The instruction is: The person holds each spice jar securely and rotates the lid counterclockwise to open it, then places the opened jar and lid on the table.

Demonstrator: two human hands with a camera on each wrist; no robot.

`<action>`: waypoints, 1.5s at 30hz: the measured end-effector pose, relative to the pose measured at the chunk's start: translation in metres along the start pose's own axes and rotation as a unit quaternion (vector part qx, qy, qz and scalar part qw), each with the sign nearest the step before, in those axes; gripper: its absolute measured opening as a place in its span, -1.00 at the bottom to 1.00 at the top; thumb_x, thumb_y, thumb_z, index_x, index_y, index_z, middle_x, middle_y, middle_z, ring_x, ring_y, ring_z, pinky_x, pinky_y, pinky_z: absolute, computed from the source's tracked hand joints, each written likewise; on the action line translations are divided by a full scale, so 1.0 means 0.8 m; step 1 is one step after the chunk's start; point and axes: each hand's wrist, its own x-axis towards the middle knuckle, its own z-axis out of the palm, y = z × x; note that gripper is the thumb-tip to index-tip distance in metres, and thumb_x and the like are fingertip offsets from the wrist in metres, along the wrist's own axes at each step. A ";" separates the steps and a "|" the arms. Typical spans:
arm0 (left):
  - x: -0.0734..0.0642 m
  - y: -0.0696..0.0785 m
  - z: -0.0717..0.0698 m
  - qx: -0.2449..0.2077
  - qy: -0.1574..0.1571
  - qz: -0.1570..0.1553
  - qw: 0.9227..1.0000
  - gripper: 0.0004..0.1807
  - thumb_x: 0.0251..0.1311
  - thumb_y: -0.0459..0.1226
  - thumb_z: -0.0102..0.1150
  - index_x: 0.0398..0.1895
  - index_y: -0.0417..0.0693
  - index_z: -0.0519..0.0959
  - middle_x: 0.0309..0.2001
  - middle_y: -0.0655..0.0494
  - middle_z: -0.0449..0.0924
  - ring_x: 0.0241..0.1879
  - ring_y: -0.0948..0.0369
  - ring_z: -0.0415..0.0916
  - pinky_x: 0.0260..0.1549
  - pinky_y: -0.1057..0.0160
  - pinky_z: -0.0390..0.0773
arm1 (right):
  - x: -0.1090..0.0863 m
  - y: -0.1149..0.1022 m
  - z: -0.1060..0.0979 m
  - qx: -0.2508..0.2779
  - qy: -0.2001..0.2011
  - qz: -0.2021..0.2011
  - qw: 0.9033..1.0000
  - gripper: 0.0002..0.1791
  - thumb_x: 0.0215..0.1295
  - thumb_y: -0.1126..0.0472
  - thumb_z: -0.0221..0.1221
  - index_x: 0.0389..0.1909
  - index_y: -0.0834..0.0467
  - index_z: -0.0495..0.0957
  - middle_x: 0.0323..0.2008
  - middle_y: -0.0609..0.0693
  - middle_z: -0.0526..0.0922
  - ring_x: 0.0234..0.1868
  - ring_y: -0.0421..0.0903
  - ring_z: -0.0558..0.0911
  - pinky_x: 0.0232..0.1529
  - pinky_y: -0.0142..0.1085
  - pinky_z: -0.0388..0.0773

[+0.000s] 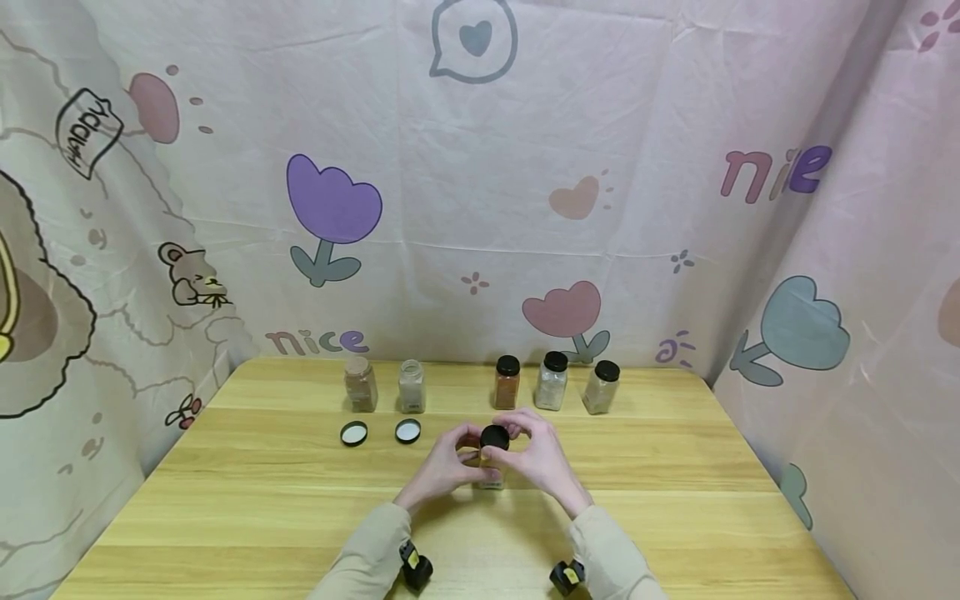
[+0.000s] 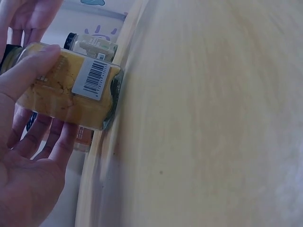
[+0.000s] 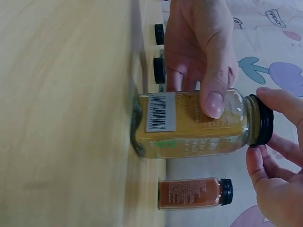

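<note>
A square glass spice jar (image 1: 491, 481) of yellow powder stands upright on the table, with a barcode label (image 3: 161, 113) low on its side. My left hand (image 1: 446, 467) grips the jar's body, its thumb across one face and fingers around behind. At the top, my right hand (image 1: 542, 458) pinches the rim of the black lid (image 3: 263, 120) between thumb and fingers. The lid sits on the jar's neck.
Behind to the left are two lidless jars, one brownish (image 1: 362, 387) and one pale (image 1: 412, 389). Two black lids (image 1: 354, 433) lie white side up before them. Back right stand a reddish jar (image 1: 507, 387), a white one (image 1: 551, 387) and a beige one (image 1: 601, 392), all black-capped.
</note>
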 end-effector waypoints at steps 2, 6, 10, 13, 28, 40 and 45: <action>0.000 0.000 0.000 0.004 0.000 -0.001 1.000 -0.43 -0.03 -0.38 0.55 0.05 -0.29 0.50 0.07 -0.18 0.56 0.14 -0.03 0.56 0.26 0.09 0.60 | 0.001 -0.001 -0.003 -0.004 -0.017 -0.009 1.000 -0.59 0.02 0.25 0.51 -0.05 0.10 0.70 -0.11 -0.03 0.72 -0.16 -0.16 0.61 -0.03 -0.37 0.59; 0.001 -0.001 -0.001 0.006 -0.002 -0.002 1.000 -0.43 -0.03 -0.37 0.56 0.06 -0.27 0.50 0.07 -0.16 0.56 0.11 0.05 0.57 0.26 0.10 0.60 | 0.002 -0.003 -0.009 0.009 -0.049 -0.023 0.998 -0.57 0.09 0.29 0.44 0.04 0.17 0.67 0.01 0.06 0.72 -0.07 -0.07 0.65 0.12 -0.19 0.64; 0.002 -0.001 -0.001 0.000 -0.005 -0.004 1.000 -0.42 -0.04 -0.37 0.56 0.05 -0.28 0.50 0.07 -0.14 0.55 0.07 0.10 0.56 0.27 0.11 0.59 | 0.002 -0.002 -0.013 0.019 -0.050 -0.008 0.999 -0.51 0.09 0.19 0.48 0.07 0.16 0.66 0.03 0.09 0.72 -0.03 -0.03 0.64 0.14 -0.09 0.62; 0.002 -0.002 -0.001 0.001 -0.003 -0.005 1.000 -0.43 -0.05 -0.37 0.57 0.04 -0.28 0.50 0.05 -0.14 0.56 0.09 0.08 0.57 0.26 0.10 0.60 | 0.001 -0.001 -0.012 0.017 -0.037 0.003 0.999 -0.49 0.04 0.12 0.53 0.05 0.12 0.67 -0.05 0.05 0.73 -0.07 -0.05 0.61 0.07 -0.13 0.61; 0.002 -0.002 0.000 0.009 -0.004 0.000 1.000 -0.46 -0.05 -0.40 0.56 0.01 -0.28 0.49 0.05 -0.15 0.56 0.14 -0.01 0.58 0.27 0.07 0.59 | 0.004 0.000 -0.008 0.000 -0.031 -0.021 0.999 -0.58 0.02 0.15 0.54 -0.07 0.10 0.70 -0.12 -0.03 0.73 -0.17 -0.14 0.60 -0.09 -0.43 0.54; 0.001 -0.002 -0.001 0.004 -0.007 -0.013 1.000 -0.43 -0.03 -0.36 0.56 0.06 -0.28 0.49 0.06 -0.14 0.55 0.10 0.05 0.55 0.29 0.04 0.58 | 0.002 -0.002 -0.013 0.025 -0.059 -0.034 0.997 -0.51 0.12 0.22 0.46 0.09 0.21 0.63 0.00 0.17 0.71 -0.05 -0.01 0.65 0.12 -0.18 0.64; 0.001 -0.001 -0.001 0.006 -0.008 -0.014 1.000 -0.42 -0.02 -0.34 0.56 0.06 -0.28 0.49 0.07 -0.14 0.55 0.14 0.01 0.54 0.30 0.02 0.56 | 0.002 -0.007 -0.008 -0.003 -0.016 -0.004 1.000 -0.50 0.01 0.13 0.54 0.00 0.14 0.68 -0.12 0.06 0.73 -0.15 -0.11 0.61 -0.05 -0.34 0.59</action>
